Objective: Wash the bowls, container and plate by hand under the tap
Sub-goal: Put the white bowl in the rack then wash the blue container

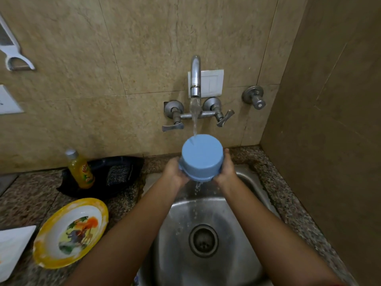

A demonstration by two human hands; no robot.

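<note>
Warm, rather dim indoor light falls evenly from above and leaves no hard shadows. The steel sink [226, 223] carries the strongest glare, pale streaks across its basin towards 6 o'clock. The tap [195, 75] at 12 o'clock shows a thin highlight along its spout. The side wall [329, 120] at 3 o'clock sits darker than the tiled back wall. The blue container [203, 159] at centre is sharp and flatly lit. The running water smears into a soft streak. Wide-angle bowing curves the tile joints, and the plate [40, 240] at 8 o'clock stretches towards the edge.
</note>
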